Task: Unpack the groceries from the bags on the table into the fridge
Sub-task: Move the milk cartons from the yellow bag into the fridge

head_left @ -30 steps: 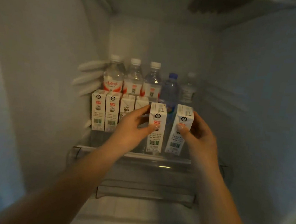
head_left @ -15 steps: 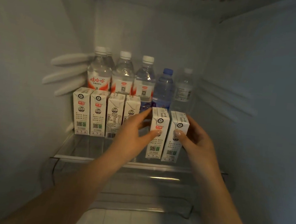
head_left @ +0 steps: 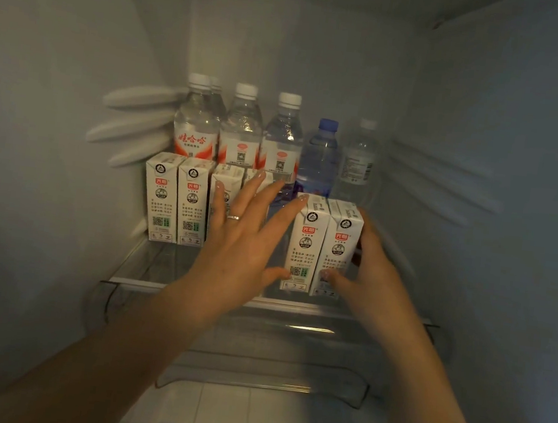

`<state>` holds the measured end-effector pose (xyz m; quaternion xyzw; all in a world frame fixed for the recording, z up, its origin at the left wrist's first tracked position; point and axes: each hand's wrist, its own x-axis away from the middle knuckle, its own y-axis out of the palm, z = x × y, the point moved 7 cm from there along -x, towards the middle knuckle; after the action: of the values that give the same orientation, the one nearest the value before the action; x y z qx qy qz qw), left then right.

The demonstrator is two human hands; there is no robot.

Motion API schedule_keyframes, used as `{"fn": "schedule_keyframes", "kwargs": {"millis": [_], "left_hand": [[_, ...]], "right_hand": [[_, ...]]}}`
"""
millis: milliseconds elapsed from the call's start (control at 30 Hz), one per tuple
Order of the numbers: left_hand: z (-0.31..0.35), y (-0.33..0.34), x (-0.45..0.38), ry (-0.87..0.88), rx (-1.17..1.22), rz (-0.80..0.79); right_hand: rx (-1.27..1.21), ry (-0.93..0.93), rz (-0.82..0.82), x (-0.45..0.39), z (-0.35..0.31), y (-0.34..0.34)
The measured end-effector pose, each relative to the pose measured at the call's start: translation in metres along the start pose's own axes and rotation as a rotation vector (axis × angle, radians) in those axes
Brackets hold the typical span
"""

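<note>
The pale inside of a fridge fills the view, dim, with moulded ribs on both side walls; a glass shelf (head_left: 148, 266) crosses the middle and serves as the landmark here. At the back of that shelf stands a row of water bottles: three with red and white labels (head_left: 241, 131), a fourth partly hidden behind the leftmost one, then a blue-capped bottle (head_left: 319, 160) and a clear bottle (head_left: 359, 157) toward the right wall. In front of them, on the shelf's left half, stand four milk cartons (head_left: 175, 200) side by side, upright, the two on the right partly hidden by the left hand (head_left: 243, 238); that hand is spread wide, fingers fanned, its thumb tip touching the lower front of a pair of milk cartons (head_left: 322, 247) near the shelf's front edge, right of centre. The pair stands upright, pressed together. The right hand (head_left: 367, 272) cups the pair's right side, thumb on the lower front, fingers wrapped behind. Below the shelf sits a clear drawer (head_left: 287, 377).
</note>
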<state>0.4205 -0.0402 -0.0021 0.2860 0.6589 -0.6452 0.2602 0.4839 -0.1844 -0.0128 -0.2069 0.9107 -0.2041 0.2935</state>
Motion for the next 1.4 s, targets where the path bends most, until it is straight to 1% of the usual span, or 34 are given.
{"fn": "schedule_keyframes", "kwargs": {"millis": [367,867,1100,1233,1333,1400], "left_hand": [[-0.016,0.009,-0.02,-0.039,-0.137,0.044],[-0.031,0.014,-0.029,-0.039,-0.202,0.066],[-0.031,0.013,-0.029,-0.038,-0.239,0.036],[-0.026,0.005,-0.025,-0.048,-0.216,0.008],[-0.017,-0.006,-0.012,-0.05,-0.166,0.046],[-0.01,-0.013,0.002,-0.041,-0.137,0.079]], "right_hand": [[-0.01,0.054,-0.007,-0.033,0.013,0.011],[-0.043,0.04,-0.04,-0.067,0.016,0.029],[-0.028,0.041,-0.052,-0.067,0.016,0.034],[-0.024,0.085,-0.061,-0.057,0.013,0.031],[0.003,0.088,-0.026,-0.04,0.007,0.023],[0.085,0.071,-0.001,-0.027,0.002,0.018]]}}
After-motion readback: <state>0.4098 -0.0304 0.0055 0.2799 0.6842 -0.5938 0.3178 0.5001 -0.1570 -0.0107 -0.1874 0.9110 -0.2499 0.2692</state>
